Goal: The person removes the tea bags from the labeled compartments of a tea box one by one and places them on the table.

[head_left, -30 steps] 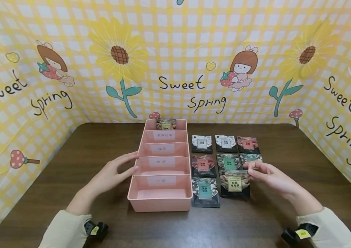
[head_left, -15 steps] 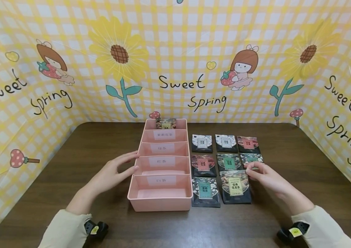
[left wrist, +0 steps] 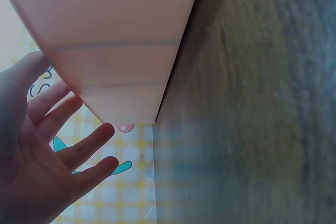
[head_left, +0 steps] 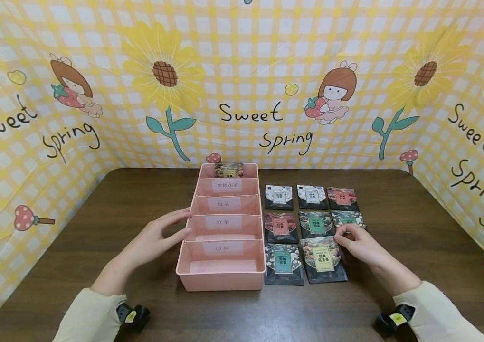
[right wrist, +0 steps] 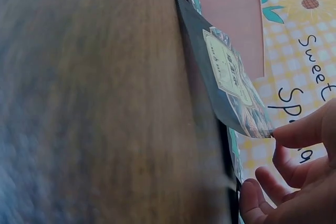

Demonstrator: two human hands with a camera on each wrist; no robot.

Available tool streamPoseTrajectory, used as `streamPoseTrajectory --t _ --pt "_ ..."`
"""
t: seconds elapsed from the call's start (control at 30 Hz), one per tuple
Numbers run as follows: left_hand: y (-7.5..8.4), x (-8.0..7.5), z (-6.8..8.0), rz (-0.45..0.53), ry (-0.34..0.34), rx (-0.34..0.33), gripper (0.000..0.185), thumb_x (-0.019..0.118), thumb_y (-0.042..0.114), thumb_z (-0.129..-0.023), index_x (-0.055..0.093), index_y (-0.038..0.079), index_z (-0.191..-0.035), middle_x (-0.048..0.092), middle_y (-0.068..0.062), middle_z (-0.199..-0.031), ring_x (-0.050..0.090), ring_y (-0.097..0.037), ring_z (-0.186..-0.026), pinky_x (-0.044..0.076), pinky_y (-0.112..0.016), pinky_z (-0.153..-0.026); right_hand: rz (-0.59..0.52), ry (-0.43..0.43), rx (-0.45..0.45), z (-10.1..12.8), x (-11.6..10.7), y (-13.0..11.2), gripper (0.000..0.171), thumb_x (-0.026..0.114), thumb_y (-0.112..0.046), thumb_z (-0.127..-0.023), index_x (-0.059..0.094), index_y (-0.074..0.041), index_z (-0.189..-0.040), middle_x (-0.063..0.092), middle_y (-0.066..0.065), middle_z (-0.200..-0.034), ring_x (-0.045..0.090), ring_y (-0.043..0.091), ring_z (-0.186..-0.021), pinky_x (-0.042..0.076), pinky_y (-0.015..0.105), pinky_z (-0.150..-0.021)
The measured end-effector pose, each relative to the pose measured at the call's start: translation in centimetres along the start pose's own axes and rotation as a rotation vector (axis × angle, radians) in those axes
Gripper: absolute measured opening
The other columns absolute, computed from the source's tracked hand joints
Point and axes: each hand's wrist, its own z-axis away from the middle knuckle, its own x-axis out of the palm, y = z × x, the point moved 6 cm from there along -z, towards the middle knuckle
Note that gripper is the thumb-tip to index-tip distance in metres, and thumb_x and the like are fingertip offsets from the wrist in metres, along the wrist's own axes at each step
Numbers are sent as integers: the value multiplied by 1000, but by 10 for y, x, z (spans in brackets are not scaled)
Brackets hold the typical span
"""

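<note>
A pink tray [head_left: 223, 281] with several labelled compartments stands mid-table. Its far compartment holds one tea packet [head_left: 228, 170]. My left hand [head_left: 169, 232] rests with straight fingers against the tray's left wall [left wrist: 121, 51]; the left wrist view shows that hand [left wrist: 58, 150] spread and holding nothing. To the right of the tray, dark tea packets lie in a grid. My right hand [head_left: 355, 240] pinches the far right corner of a yellow-labelled packet [head_left: 323, 259] in the front row. That packet [right wrist: 226, 77] tilts slightly off the table at my fingertips [right wrist: 286, 129].
Other packets lie at the grid's back [head_left: 311, 196], middle [head_left: 280, 228] and front left [head_left: 283, 264]. A yellow checked backdrop [head_left: 242, 71] walls the brown table [head_left: 417, 228] on three sides. Bare wood lies left of the tray and along the front edge.
My right hand has lowered the yellow-labelled packet from above the table down into the front row of the grid. The left hand has stayed against the tray.
</note>
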Motion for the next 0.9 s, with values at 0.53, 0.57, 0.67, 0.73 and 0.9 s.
streamPoseTrajectory --t 0.53,0.57,0.67,0.73,0.9 --pt "2 0 0 4 -9 -10 44 62 22 -90 53 8 -131 50 -13 -139 49 -33 -126 40 -51 -103 86 63 -29 -2 -4 -2 20 58 -15 -91 56 4 -95 58 12 -90 47 14 -68 38 26 -59" --pt "2 0 0 4 -10 -10 45 62 23 -90 53 8 -131 50 -14 -139 49 -33 -127 40 -52 -103 86 61 -23 -2 -4 -2 21 58 -16 -91 56 4 -96 58 13 -90 47 14 -69 38 27 -60" --pt "2 0 0 8 -11 -10 45 62 24 -90 53 8 -131 49 -14 -140 48 -34 -127 39 -52 -103 76 52 -4 -1 -5 -3 23 57 -19 -92 56 4 -99 59 13 -93 48 14 -71 38 27 -61" --pt "1 0 1 9 -11 -8 45 62 25 -90 53 8 -131 49 -14 -140 48 -34 -127 40 -53 -103 66 46 1 -2 -5 -5 25 57 -20 -92 57 3 -102 60 14 -95 49 15 -73 38 27 -62" --pt "1 0 1 1 -4 -3 45 62 25 -90 54 8 -131 50 -14 -139 50 -33 -126 41 -51 -102 56 20 -45 -3 -8 -19 25 57 -21 -93 58 1 -105 62 17 -106 57 19 -84 43 26 -67"
